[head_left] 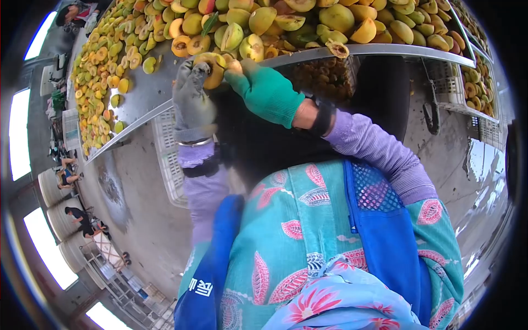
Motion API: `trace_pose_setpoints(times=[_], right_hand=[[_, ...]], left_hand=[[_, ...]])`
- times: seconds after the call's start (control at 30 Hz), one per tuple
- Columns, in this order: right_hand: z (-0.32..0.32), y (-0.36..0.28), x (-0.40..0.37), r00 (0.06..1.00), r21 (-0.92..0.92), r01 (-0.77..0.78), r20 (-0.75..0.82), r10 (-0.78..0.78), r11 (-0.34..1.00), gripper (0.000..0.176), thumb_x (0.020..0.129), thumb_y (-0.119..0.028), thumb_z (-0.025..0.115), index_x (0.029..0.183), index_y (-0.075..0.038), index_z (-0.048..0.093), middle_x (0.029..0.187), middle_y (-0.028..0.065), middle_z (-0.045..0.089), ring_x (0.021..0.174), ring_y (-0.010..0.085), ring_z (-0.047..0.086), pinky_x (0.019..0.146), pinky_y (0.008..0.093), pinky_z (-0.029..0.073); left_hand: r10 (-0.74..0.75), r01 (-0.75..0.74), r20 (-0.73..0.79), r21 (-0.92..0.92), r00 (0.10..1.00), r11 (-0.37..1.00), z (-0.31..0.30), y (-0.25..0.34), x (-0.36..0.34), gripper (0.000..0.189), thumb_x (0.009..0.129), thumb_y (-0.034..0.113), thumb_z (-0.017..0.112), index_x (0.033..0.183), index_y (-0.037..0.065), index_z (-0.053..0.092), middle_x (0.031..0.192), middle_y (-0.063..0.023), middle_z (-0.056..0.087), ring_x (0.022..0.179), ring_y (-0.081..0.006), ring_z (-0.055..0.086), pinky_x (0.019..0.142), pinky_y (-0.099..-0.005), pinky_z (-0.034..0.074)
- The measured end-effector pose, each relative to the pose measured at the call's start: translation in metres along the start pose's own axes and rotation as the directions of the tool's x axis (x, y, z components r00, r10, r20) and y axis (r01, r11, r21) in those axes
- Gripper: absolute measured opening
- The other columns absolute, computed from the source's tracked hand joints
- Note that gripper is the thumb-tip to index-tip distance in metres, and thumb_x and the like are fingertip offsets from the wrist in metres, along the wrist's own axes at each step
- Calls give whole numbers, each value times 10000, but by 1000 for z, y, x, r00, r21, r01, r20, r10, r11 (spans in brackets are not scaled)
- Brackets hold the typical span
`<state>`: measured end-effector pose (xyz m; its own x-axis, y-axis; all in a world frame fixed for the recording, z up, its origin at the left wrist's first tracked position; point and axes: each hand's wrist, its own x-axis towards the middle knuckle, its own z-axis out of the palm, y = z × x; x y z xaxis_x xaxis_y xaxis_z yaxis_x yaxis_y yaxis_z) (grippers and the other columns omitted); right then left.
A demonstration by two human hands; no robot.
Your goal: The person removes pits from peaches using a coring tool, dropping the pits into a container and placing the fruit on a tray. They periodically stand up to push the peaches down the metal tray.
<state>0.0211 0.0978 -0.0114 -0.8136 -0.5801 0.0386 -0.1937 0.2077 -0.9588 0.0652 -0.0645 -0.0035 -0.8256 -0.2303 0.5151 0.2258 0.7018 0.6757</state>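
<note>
My left hand, in a grey glove, is closed on a cut yellow fruit just over the metal table's near edge. My right hand, in a green glove, meets it from the right, its fingers pinched at the fruit's right side. Whatever lies between those fingertips is too small to make out. Behind both hands, a large heap of yellow-green fruit, some whole and some halved, covers the metal table.
A white crate stands on the floor below the table at left. Under the table is a container of cut fruit. More crates with fruit stand at right. Several people are at far left, one in dark clothes.
</note>
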Motion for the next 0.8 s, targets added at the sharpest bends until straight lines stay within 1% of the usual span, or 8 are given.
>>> trace_pose_setpoints(times=[0.1,0.17,0.2,0.23,0.33,0.53,0.77,0.8], right_hand=[[0,6,-7,999,4,-5,-43,5,1000,456,960,-438,462,950,13,524,757,260,616,743,442,608,665,502,472],[-9,9,-11,997,-55,-36,-69,33,998,443,959,-427,469,957,12,528,751,263,614,739,443,607,660,503,474],[-13,6,-14,997,-73,-37,-73,32,997,437,958,-422,472,958,12,529,749,263,613,739,443,607,657,504,475],[-17,1,-17,997,-91,-35,-76,28,995,431,957,-416,475,959,11,530,748,263,613,738,443,607,654,506,475],[-16,2,-18,998,-108,-26,-54,20,994,425,955,-405,482,949,17,536,745,265,612,742,443,610,645,508,478],[-11,6,-17,999,-47,-40,-26,39,998,460,959,-407,468,964,46,547,795,278,619,782,448,610,679,510,482],[-7,18,-17,999,171,-17,-36,24,985,478,966,-413,445,1040,46,556,833,279,627,805,453,612,716,508,485],[-11,9,-20,987,259,-161,68,149,952,477,966,-414,445,1052,41,559,841,281,626,816,453,610,729,501,484]], left_hand=[[-444,410,72,-536,893,738,18,7,-12,184,944,96,510,1073,14,612,998,-98,646,949,-187,623,812,-310,508],[-368,355,46,-394,929,848,24,17,-6,195,925,86,519,1084,22,613,1007,-105,650,956,-196,624,824,-315,505],[-128,128,-5,-17,992,992,26,21,-2,199,908,80,532,1080,26,618,1007,-108,653,946,-202,627,824,-316,505],[124,-130,39,363,991,923,28,24,1,205,892,74,544,1075,30,624,1006,-110,656,936,-208,631,824,-316,504],[-171,173,32,-71,985,982,37,28,0,239,822,56,589,1054,35,640,989,-114,660,918,-245,636,825,-326,505],[-15,12,12,204,1000,979,39,32,-2,150,892,93,565,998,21,642,953,-83,659,871,-185,625,786,-299,494],[-294,209,-185,-375,938,903,63,56,-2,213,985,130,467,965,-7,629,942,-73,619,842,-160,590,767,-269,482],[-285,207,-169,-371,944,905,63,58,-2,214,986,126,463,965,-4,632,950,-74,617,846,-158,588,767,-267,480]])
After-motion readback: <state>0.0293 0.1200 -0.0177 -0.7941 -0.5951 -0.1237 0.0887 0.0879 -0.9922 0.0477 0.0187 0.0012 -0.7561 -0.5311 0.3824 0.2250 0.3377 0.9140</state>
